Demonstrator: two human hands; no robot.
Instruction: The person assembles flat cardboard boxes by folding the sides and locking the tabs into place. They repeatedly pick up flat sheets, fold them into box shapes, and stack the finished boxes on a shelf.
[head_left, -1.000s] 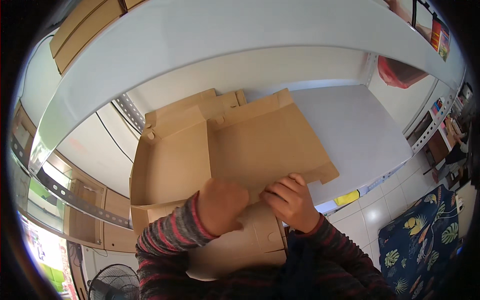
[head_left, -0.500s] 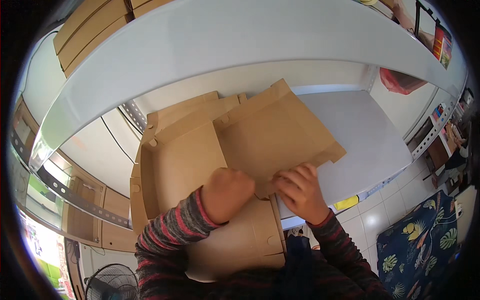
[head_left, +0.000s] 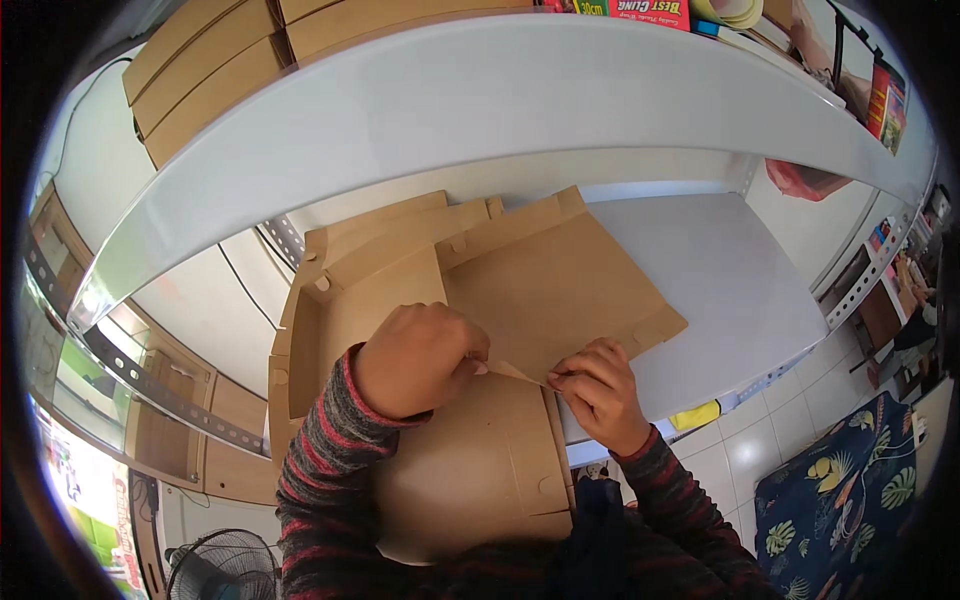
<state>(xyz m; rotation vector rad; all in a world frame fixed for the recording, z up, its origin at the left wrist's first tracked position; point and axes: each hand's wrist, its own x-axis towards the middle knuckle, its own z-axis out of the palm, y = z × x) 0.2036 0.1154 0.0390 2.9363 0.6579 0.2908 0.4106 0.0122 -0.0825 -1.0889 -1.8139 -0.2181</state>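
A brown cardboard box (head_left: 555,275), partly folded with raised side walls, lies open on the shelf before me. My left hand (head_left: 420,355) is closed, its thumb and fingers pinching the box's near edge. Close to it on the right, my right hand (head_left: 600,390) pinches the same edge near a corner. Between them a narrow strip of the cardboard flap shows, slightly tilted. More flattened cardboard (head_left: 470,470) lies beneath and nearer to me, along with folded walls on the left, partly hidden by my left forearm.
A grey shelf board (head_left: 690,260) extends to the right under the box. Above it runs the white edge of an upper shelf (head_left: 500,90), with stacked brown boxes (head_left: 215,60) on it. A fan (head_left: 222,565) stands at lower left; a leaf-patterned cloth (head_left: 840,490) hangs at lower right.
My left hand has moved up and slightly left to the box's near edge. The near flap now shows between my hands, and the right hand has shifted slightly.
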